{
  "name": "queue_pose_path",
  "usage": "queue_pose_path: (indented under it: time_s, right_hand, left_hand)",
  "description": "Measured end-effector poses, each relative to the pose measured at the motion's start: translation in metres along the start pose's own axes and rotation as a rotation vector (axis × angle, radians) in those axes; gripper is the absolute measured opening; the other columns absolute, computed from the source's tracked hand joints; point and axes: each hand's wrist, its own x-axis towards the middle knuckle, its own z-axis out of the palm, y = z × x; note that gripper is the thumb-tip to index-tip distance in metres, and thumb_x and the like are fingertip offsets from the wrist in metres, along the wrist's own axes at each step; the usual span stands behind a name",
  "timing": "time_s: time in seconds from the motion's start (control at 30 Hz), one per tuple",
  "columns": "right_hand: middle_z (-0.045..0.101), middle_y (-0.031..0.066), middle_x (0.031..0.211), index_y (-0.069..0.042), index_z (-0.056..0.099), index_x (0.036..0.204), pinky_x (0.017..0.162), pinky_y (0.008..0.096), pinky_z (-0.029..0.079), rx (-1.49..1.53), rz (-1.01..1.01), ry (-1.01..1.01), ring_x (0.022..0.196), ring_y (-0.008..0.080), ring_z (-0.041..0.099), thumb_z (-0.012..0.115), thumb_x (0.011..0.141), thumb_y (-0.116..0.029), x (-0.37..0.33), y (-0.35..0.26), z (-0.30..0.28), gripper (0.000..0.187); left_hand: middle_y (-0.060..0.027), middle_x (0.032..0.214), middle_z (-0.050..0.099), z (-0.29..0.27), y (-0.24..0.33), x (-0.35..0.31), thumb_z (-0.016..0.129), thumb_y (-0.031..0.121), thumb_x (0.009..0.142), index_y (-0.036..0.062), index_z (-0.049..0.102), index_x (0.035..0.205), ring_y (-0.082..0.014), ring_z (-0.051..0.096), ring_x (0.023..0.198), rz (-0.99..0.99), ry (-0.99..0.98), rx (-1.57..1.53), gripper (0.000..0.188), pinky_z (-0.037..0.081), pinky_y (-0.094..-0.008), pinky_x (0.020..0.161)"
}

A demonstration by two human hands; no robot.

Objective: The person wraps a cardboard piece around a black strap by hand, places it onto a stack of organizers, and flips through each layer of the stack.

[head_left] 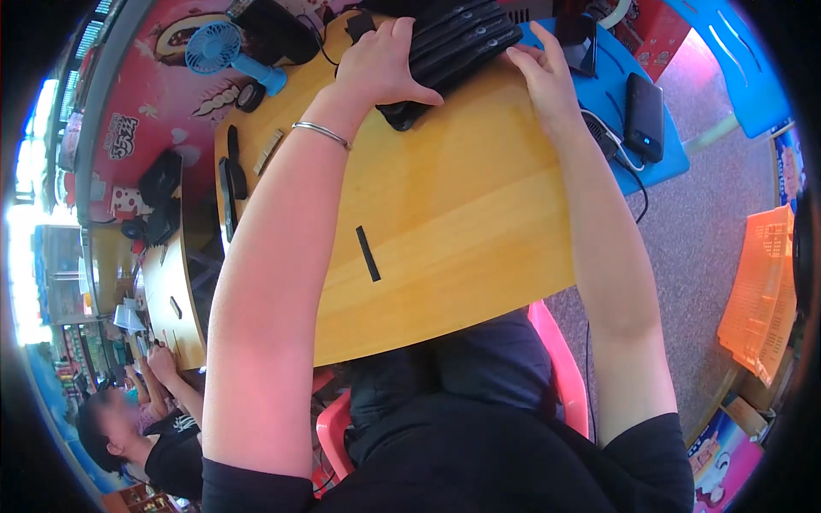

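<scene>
A stack of long black ribbed pieces (466, 38) lies at the far edge of the wooden table (453, 205); what kind they are I cannot tell. My left hand (380, 64) rests against the stack's left end, its thumb and fingers spread to either side. Beside the right end is my right hand (547, 81), thumb and forefinger apart with nothing visible between them. On the tabletop between my forearms lies a short, flat black strip (368, 254).
A blue handheld fan (224, 53) stands far left, above black pieces (229, 184) and a pale strip (268, 152). At right, a blue stool (667, 162) bears a phone (578, 43) and a power bank (643, 117). Another person (162, 449) sits at lower left.
</scene>
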Motion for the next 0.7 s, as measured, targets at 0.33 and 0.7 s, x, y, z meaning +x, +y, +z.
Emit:
queue_pose_path:
  time_s: [0.33,0.7]
  right_hand:
    - [0.057,0.0130,0.120,-0.007,0.029,0.150,0.090,0.0293,0.046,-0.404,-0.103,-0.066,0.103,0.0163,0.060,0.065,0.092,-0.015,-0.005,-0.003,-0.001,0.069]
    - [0.066,0.0129,0.102,-0.006,0.056,0.121,0.084,0.0361,0.051,-0.427,-0.242,-0.090,0.091,0.0256,0.066,0.069,0.087,-0.019,-0.016,-0.006,0.006,0.039]
  left_hand:
    - [-0.0197,0.130,0.054,-0.001,-0.005,0.003,0.085,0.053,0.055,0.0034,0.038,0.140,-0.0354,0.055,0.119,0.014,-0.024,-0.050,0.109,0.047,-0.0424,0.100]
    - [-0.0207,0.129,0.056,0.002,-0.014,0.010,0.083,0.047,0.058,0.0041,0.040,0.139,-0.0352,0.057,0.116,0.086,0.028,-0.106,0.101,0.048,-0.0406,0.098]
